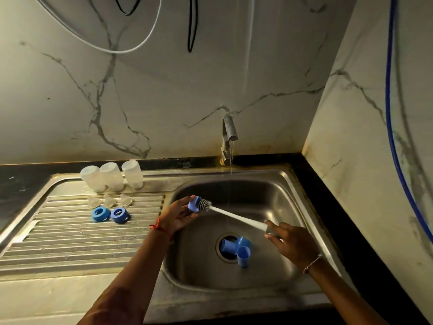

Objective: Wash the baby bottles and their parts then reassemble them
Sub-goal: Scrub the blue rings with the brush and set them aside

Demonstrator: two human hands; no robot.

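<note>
We hold a blue screw ring and a bottle brush over a steel sink, under a thin stream from the tap.
Our left hand (179, 215) is at ten o'clock in the sink (269, 198), its grip closed round the blue screw ring (194, 205). The bottle brush (236, 215) has its bristle head pressed into the ring, and our right hand (288, 240), at three o'clock, grips the end of its white handle. Three blue caps (243, 254) lie on the drain at six o'clock. The tap (228, 137) stands at twelve. On the draining board (70, 242) at nine o'clock are three clear bottles (112, 175), three clear teats (109, 201) and two more blue rings (100, 214).
</note>
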